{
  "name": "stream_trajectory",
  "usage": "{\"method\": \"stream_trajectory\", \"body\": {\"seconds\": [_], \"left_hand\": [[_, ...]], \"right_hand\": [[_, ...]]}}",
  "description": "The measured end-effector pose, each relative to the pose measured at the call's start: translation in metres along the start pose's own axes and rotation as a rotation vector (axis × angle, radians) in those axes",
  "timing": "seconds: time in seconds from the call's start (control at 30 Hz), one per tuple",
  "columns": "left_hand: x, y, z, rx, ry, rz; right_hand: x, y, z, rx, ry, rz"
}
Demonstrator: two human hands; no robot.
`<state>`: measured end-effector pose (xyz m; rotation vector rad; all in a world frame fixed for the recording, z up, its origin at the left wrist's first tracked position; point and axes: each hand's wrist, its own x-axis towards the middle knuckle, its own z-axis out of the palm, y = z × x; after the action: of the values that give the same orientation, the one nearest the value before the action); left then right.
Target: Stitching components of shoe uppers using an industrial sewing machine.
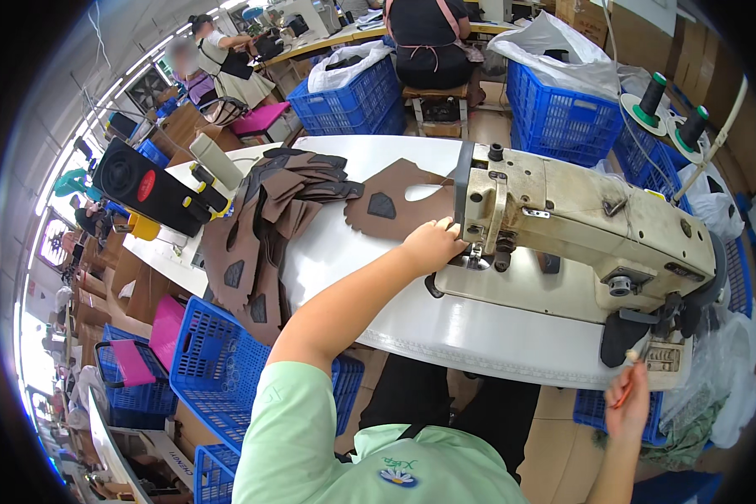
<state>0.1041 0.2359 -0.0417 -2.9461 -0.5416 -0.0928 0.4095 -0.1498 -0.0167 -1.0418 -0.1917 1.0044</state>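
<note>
An off-white sewing machine (563, 210) stands on the white table (353, 290). My left hand (433, 245) is at its needle end, next to the presser foot (476, 259); the machine head hides the fingertips. Just beyond lies a brown cut piece (399, 202) with an oval hole and a dark patch (382, 206). Low on the right, my right hand (628, 403) is closed on a thin orange stick-like tool (622, 395) with a pale tip. That tip is beside a dark grey flap (622, 338) at the table's right end.
Brown cut pieces (269, 210) are heaped on the table's left, some hanging over its edge. Blue crates (218, 353) stand at left, more (554, 109) behind. Two dark green thread cones (650, 99) rise at right. A black fan-like box (147, 186) is at left. Other people work beyond.
</note>
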Motion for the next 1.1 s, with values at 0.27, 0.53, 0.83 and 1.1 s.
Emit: {"method": "stream_trajectory", "body": {"seconds": [0.27,0.53,0.83,1.1], "left_hand": [[0.007,0.042,0.004,0.158,-0.195,-0.331],[0.008,0.043,-0.001,-0.024,-0.291,-0.444],[-0.011,0.042,0.029,-0.095,0.047,-0.356],[-0.010,0.038,0.010,-0.232,-0.062,-0.355]], "right_hand": [[-0.005,0.069,0.117,-0.173,-0.239,0.158],[0.013,0.136,0.254,-0.416,-0.565,-0.117],[0.043,0.186,0.309,-0.670,-0.253,-0.940],[0.060,0.180,0.331,-0.324,-0.244,-0.898]]}}
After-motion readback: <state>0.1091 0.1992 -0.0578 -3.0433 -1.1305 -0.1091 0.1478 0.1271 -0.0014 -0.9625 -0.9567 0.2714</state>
